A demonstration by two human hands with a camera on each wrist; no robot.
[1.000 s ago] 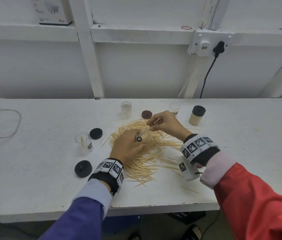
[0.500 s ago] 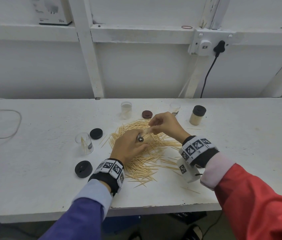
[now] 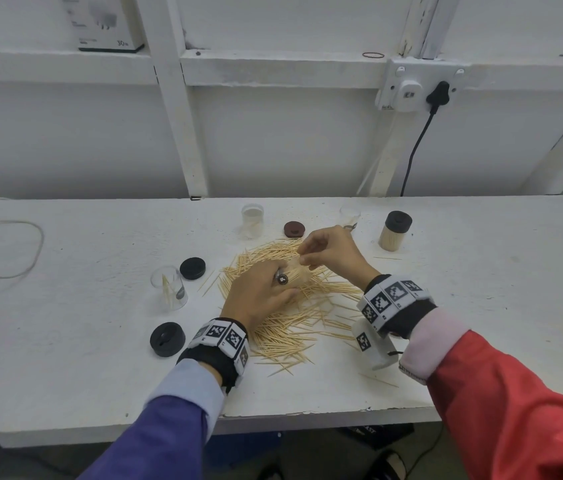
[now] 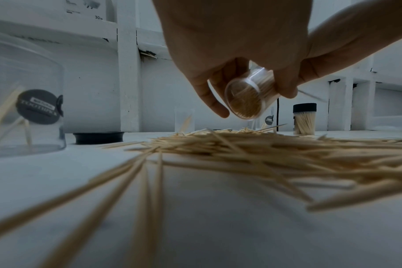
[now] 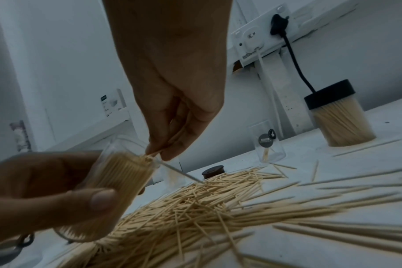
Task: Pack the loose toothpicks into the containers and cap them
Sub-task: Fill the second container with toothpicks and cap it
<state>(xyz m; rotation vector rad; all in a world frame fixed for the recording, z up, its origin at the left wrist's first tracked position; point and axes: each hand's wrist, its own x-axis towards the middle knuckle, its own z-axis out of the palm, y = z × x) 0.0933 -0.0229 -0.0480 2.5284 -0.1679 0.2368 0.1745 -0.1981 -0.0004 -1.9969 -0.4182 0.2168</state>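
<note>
Clear container (image 5: 117, 179), packed full in the right wrist view, sits in the left hand (image 3: 259, 296) grip; right hand (image 3: 332, 251) pinches toothpicks (image 5: 153, 156) at its mouth.

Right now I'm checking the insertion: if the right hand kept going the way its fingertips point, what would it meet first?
Probably the packed toothpicks in the tilted container the left hand holds; the right hand pinches toothpicks at its mouth.

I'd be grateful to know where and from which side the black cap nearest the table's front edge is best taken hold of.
Judging by its pose, grip the black cap by its round rim, coming straight down from above. It lies flat on the table as a low disc, clear of the toothpick pile, so fingers can probably close on opposite sides of the rim.
</note>
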